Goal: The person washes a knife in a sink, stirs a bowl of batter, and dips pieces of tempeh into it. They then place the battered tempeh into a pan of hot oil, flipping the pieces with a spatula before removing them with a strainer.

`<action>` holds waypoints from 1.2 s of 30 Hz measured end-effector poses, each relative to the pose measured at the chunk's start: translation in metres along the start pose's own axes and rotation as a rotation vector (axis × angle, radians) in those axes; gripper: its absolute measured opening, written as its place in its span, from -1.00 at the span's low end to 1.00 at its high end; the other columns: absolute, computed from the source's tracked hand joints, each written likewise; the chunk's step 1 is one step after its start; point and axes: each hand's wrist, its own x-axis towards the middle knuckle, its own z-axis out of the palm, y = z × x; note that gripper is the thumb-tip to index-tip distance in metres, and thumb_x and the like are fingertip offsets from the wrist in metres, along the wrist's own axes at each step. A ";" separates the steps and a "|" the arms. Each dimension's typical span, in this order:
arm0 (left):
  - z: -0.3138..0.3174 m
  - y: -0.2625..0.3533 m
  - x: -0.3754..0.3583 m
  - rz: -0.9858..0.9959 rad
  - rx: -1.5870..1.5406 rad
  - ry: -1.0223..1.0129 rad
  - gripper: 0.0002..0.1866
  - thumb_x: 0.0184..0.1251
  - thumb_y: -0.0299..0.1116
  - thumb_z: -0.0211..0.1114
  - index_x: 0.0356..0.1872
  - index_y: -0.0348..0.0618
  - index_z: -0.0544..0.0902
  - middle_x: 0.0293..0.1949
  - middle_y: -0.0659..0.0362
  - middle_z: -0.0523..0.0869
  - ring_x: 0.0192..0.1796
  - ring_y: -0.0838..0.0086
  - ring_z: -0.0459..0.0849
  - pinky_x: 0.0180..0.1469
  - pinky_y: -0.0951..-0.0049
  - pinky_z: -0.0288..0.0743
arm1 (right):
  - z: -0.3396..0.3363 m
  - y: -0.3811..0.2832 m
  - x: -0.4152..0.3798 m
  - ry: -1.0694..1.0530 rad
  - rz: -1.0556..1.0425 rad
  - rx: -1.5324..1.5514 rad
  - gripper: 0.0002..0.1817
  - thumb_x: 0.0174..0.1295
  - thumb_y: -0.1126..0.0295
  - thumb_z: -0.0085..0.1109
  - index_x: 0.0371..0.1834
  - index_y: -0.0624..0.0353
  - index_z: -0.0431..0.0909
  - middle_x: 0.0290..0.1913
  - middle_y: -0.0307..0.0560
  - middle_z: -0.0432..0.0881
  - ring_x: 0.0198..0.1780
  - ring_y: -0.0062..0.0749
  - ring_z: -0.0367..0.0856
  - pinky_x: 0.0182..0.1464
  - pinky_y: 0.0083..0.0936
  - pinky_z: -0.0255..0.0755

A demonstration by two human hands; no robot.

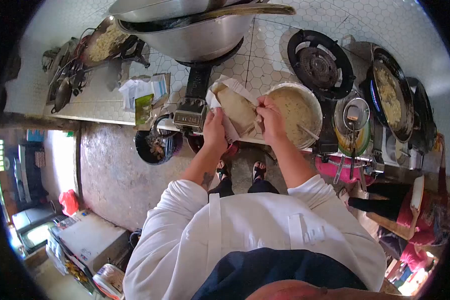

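Both my hands hold an opened paper wrapper with a pale beige, flat slab [237, 111] inside it, just above the counter edge. My left hand [215, 129] is closed on the wrapper's left side. My right hand [272, 120] pinches its right edge, fingers pressed together. Close to my right hand stands a tub of cream-coloured batter [290, 107] with green flecks; a spoon [308, 131] leans in it. I cannot make out exactly what the slab is.
A large metal pot [195, 42] with a long wooden handle stands on a burner. An unlit gas burner [318, 67] is behind the tub. Pans of food [389, 95] stand right and far left. A black bucket [155, 150] sits below. A person in red [419, 215] is at right.
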 end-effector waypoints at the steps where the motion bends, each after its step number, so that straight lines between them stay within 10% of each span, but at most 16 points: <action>1: -0.006 -0.002 0.010 -0.166 -0.113 -0.023 -0.70 0.35 -0.20 0.01 -0.04 -0.17 0.39 -0.18 0.19 0.52 -0.18 0.49 0.50 -0.21 0.45 0.43 | 0.004 0.008 0.001 -0.007 -0.099 -0.058 -0.92 0.10 0.49 -0.16 -0.38 0.22 0.35 -0.40 0.15 0.47 -0.32 0.08 0.48 -0.33 -0.23 0.32; 3: -0.007 0.004 0.010 -0.250 0.034 -0.050 -0.61 0.33 -0.14 0.04 0.06 -0.13 0.32 -0.15 0.18 0.51 -0.17 0.42 0.52 -0.20 0.41 0.44 | 0.015 0.016 -0.007 -0.002 -0.194 -0.115 -0.91 0.12 0.48 -0.15 -0.36 0.23 0.35 -0.42 0.12 0.47 -0.35 0.04 0.49 -0.35 -0.26 0.33; 5: -0.002 0.006 0.002 -0.370 0.016 -0.226 -0.53 0.28 -0.10 0.10 0.11 -0.06 0.23 -0.11 0.19 0.48 -0.15 0.41 0.51 -0.18 0.37 0.45 | 0.022 0.016 -0.019 0.064 -0.716 -0.739 -0.90 0.16 0.45 -0.15 -0.34 0.25 0.34 -0.43 0.11 0.47 -0.36 -0.08 0.53 -0.36 -0.29 0.34; 10: -0.014 -0.006 0.017 -0.198 -0.107 -0.348 -0.28 0.03 -0.20 0.38 0.10 -0.24 0.13 -0.01 0.08 0.38 -0.05 0.37 0.48 -0.06 0.37 0.42 | 0.034 0.009 -0.029 0.032 -0.428 -0.654 -0.80 0.21 0.34 -0.10 -0.23 0.24 0.36 -0.43 0.07 0.48 -0.35 -0.16 0.54 -0.33 -0.31 0.35; 15: -0.029 -0.015 0.036 0.397 0.491 -0.192 -0.37 0.04 -0.43 0.33 0.11 -0.27 0.18 -0.07 0.09 0.45 -0.02 0.42 0.48 -0.01 0.45 0.41 | 0.033 0.008 -0.027 -0.021 -0.297 -0.492 -0.73 0.23 0.26 -0.07 -0.16 0.24 0.37 -0.41 -0.05 0.47 -0.36 -0.31 0.48 -0.31 -0.39 0.34; 19: -0.035 0.000 0.035 0.211 0.314 -0.353 -0.30 0.06 -0.32 0.33 0.16 -0.28 0.13 0.02 0.10 0.39 0.02 0.40 0.46 0.04 0.44 0.37 | 0.033 0.020 -0.015 -0.100 -0.157 -0.492 -0.72 0.21 0.25 -0.05 -0.21 0.27 0.42 -0.38 -0.10 0.44 -0.30 -0.37 0.43 -0.24 -0.42 0.31; 21: -0.037 0.002 0.038 -0.311 0.007 -0.504 -0.19 0.04 -0.20 0.36 0.21 -0.27 0.05 0.08 0.04 0.34 0.06 0.38 0.41 0.08 0.44 0.31 | 0.043 0.018 -0.016 -0.048 -0.089 -0.416 -0.71 0.21 0.24 -0.04 -0.24 0.29 0.44 -0.36 -0.07 0.45 -0.29 -0.35 0.43 -0.21 -0.40 0.31; 25: -0.036 0.016 0.023 -0.183 0.252 -0.627 -0.45 0.26 -0.09 0.10 0.21 -0.05 0.20 0.04 0.14 0.43 0.10 0.35 0.41 0.06 0.33 0.34 | 0.057 -0.006 -0.024 -0.131 -0.172 -0.693 -0.71 0.18 0.25 -0.01 -0.32 0.31 0.47 -0.41 0.00 0.46 -0.34 -0.30 0.45 -0.26 -0.39 0.30; 27: -0.046 0.018 0.031 -0.226 0.120 -0.586 -0.48 0.28 -0.12 0.09 0.20 -0.05 0.20 0.08 0.16 0.39 0.13 0.34 0.38 0.06 0.29 0.35 | 0.050 -0.012 -0.025 -0.042 -0.027 -0.471 -0.74 0.16 0.27 0.01 -0.30 0.28 0.47 -0.46 0.02 0.46 -0.41 -0.18 0.47 -0.33 -0.40 0.31; 30: -0.056 0.035 0.025 -0.489 -0.433 -0.479 -0.46 0.22 -0.35 0.19 0.16 -0.18 0.17 -0.01 0.09 0.44 0.00 0.41 0.48 -0.02 0.36 0.42 | 0.058 -0.010 -0.024 -0.019 -0.355 -0.780 -0.77 0.16 0.28 -0.02 -0.33 0.26 0.43 -0.50 0.09 0.46 -0.45 -0.01 0.45 -0.37 -0.35 0.31; 32: -0.041 0.035 0.011 -0.311 -0.214 -0.549 -0.47 0.22 -0.37 0.19 0.15 -0.19 0.16 -0.01 0.07 0.43 0.00 0.42 0.48 -0.02 0.39 0.43 | 0.062 -0.006 -0.027 -0.080 -0.551 -0.955 -0.79 0.17 0.30 -0.04 -0.35 0.25 0.41 -0.50 0.12 0.46 -0.44 0.04 0.45 -0.36 -0.31 0.31; 36: -0.041 0.022 0.020 0.099 0.157 -0.532 -0.48 0.22 -0.43 0.18 0.16 -0.22 0.16 0.01 0.09 0.43 0.02 0.46 0.46 0.01 0.43 0.40 | 0.062 -0.004 -0.021 -0.124 -0.290 -0.790 -0.83 0.18 0.34 -0.02 -0.40 0.24 0.36 -0.52 0.13 0.42 -0.46 -0.07 0.42 -0.40 -0.32 0.27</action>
